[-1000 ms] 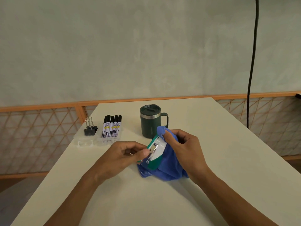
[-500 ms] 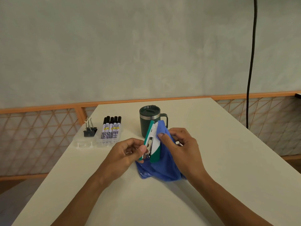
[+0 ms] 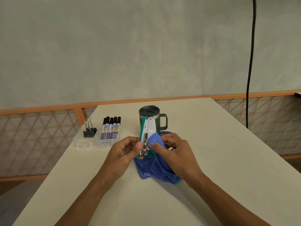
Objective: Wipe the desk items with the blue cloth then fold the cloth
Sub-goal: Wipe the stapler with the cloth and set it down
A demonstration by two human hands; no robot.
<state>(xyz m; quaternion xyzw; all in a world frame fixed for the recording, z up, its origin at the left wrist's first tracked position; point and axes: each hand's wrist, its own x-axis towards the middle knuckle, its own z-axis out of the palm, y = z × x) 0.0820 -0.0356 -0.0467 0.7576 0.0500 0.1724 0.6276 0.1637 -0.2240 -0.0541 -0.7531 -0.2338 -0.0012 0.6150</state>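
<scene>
My left hand (image 3: 124,151) pinches the stapler (image 3: 147,133) upright; my right hand (image 3: 178,154) grips the blue cloth (image 3: 153,168) against it. Mid-wipe, I judge; mug (image 3: 149,110) and markers (image 3: 111,128) uncertain, folding not yet done.

Far off, a pale plaster wall (image 3: 114,54). Down its right part, a black cable (image 3: 250,62). Behind the white table (image 3: 228,160), an orange-framed lattice railing (image 3: 40,136), spanning left to right.

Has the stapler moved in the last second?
Yes. The stapler swung upright and rose: its tip now overlaps the mug near its rim, not its base.
</scene>
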